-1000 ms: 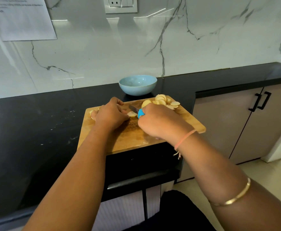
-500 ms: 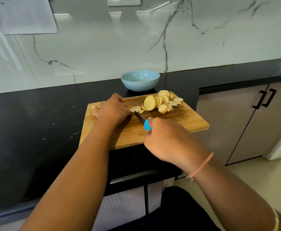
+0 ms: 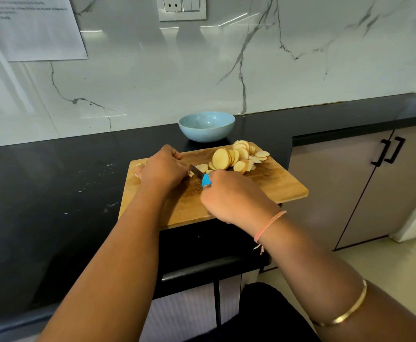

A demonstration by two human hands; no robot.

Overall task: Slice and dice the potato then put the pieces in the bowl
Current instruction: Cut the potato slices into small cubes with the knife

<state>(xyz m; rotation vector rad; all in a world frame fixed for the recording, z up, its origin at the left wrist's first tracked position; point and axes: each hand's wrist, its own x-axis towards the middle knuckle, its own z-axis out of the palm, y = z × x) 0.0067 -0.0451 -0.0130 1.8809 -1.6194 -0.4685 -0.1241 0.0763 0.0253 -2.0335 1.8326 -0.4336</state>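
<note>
A wooden cutting board lies on the black counter. Round potato slices are heaped at its far right corner. My left hand curls over a piece of potato at the board's left part; the piece is almost fully hidden under the fingers. My right hand grips a knife with a blue handle, whose dark blade points left and meets the left hand's fingers. A light blue bowl stands just behind the board and looks empty.
The board overhangs the black counter's front edge. White crumbs dot the counter left of the board. Cabinet doors with black handles stand to the right. The marble wall carries a paper sheet and a socket plate.
My right hand has pushed the knife forward to the left, its blade now against the left hand's fingers. The left hand has stayed in place.
</note>
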